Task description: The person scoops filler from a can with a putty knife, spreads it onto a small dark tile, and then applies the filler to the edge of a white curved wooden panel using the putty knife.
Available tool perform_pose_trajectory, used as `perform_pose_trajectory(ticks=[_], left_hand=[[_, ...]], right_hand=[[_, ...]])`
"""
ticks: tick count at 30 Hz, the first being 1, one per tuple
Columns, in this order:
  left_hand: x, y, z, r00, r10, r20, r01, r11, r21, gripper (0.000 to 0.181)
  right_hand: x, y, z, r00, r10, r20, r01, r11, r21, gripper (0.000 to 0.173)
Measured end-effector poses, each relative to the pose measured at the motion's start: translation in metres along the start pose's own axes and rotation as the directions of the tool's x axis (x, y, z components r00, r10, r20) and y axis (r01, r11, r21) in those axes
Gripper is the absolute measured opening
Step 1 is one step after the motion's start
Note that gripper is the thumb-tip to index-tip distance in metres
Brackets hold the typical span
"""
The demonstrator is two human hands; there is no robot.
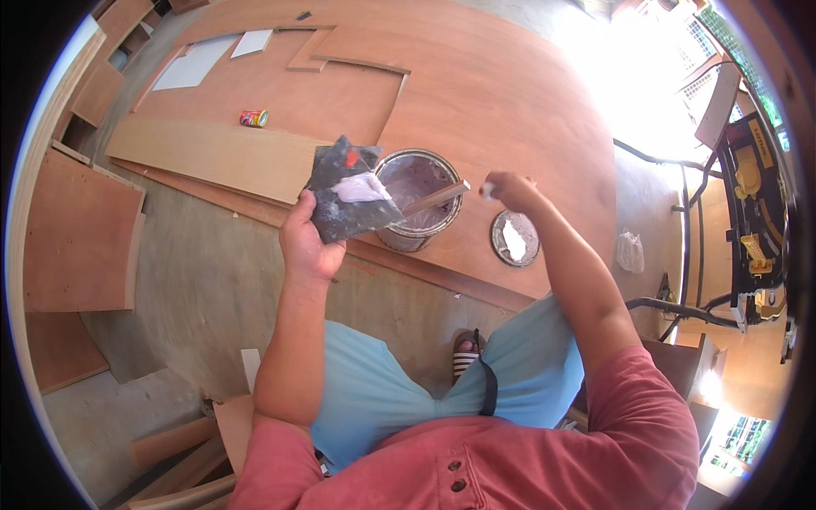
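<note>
My left hand [309,245] holds a dark, flat mixing plate [344,220] by its lower left edge. On the plate lie a mound of pale lilac putty [362,188] and a small orange-red dab [351,157]. Just right of the plate stands a large open metal can [408,243], its inner wall coated with similar putty. A wooden stick [440,196] leans out over its rim. Right of the can, my right hand [513,190] is in the air, fingers closed around a small whitish object [488,190], mostly hidden. Below that hand lies a round, smeared lid [515,239] with a bright white patch.
Large plywood sheets [497,115] form the low work surface, with a paler board [217,153] along the left. A small red and yellow tin [254,118] lies there. On the right stand a black-framed workbench [752,210] and a clear plastic bag [630,252]. Wooden cabinet parts [83,229] stand left.
</note>
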State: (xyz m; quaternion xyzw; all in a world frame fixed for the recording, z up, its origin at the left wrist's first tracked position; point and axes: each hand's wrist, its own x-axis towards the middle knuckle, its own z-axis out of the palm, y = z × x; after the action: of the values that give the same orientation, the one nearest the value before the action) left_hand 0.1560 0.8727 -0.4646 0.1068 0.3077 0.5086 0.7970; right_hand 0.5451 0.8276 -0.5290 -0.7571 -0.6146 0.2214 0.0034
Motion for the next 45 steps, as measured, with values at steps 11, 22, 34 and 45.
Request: perform_pose_trajectory(ticks=[11,22,34,45], left_hand=[[0.002,-0.005,0.004,0.998,-0.038,-0.044,0.036,0.997,-0.061,0.040],[-0.008,-0.010,0.002,0.836,-0.183,0.518,0.303,0.940,-0.156,0.054],[-0.022,-0.028,0.009,0.755,-0.208,0.622,0.320,0.945,-0.073,0.061],[-0.022,-0.028,0.010,0.782,-0.242,0.575,0.339,0.938,-0.066,0.057]], right_hand=[[-0.026,-0.049,0.097,0.846,-0.397,0.355,0.527,0.724,-0.445,0.034],[-0.083,-0.116,-0.113,0.991,-0.101,-0.085,0.130,0.865,0.485,0.025],[-0.065,-0.157,-0.055,0.956,-0.284,0.070,0.060,0.425,0.903,0.027],[-0.070,-0.181,-0.053,0.982,-0.191,0.008,0.036,0.226,0.973,0.026]])
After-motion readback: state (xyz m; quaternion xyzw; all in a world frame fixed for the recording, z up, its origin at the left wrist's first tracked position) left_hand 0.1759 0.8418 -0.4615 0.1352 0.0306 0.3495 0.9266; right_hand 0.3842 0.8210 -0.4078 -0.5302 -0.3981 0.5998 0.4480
